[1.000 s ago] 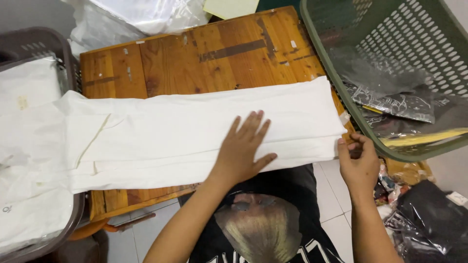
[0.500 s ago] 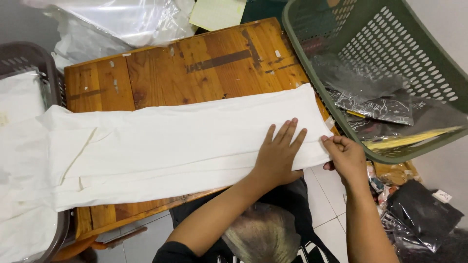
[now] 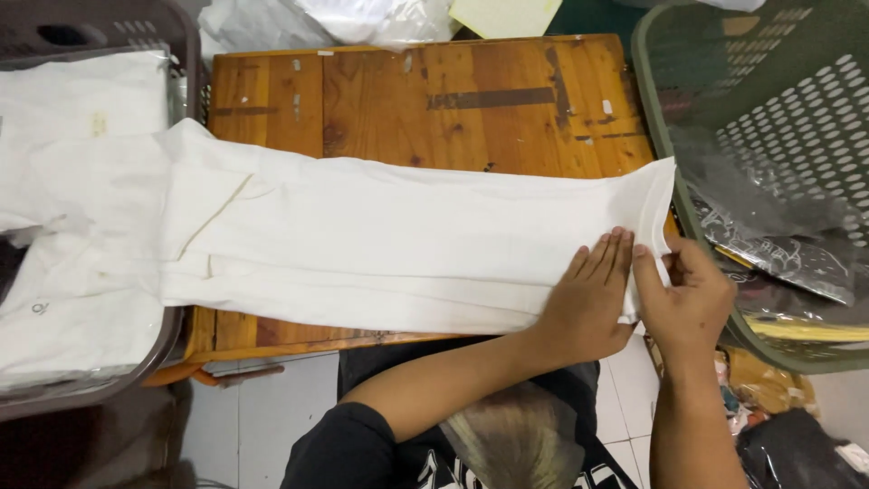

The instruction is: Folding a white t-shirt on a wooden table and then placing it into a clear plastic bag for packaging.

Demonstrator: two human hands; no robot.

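Cloth [image 3: 380,244], white & folded long, lies across the wood table [image 3: 471,100]. Left hand [image 3: 588,299] presses flat, fingers spread, at 4 o'clock to hold it; right hand [image 3: 688,299] pinches the cloth's end.

"How many garments lie on the one brown wooden tabletop [image 3: 471,100]?"

"One long white folded cloth garment [image 3: 380,244], with two bare hands on its end: a left hand [image 3: 584,303] and a right hand [image 3: 690,303]."

"And baskets?"

"Two: one green perforated plastic basket [image 3: 778,136] and one grey plastic basket [image 3: 127,27]. One pale yellow paper sheet [image 3: 507,14] lies beyond the table."
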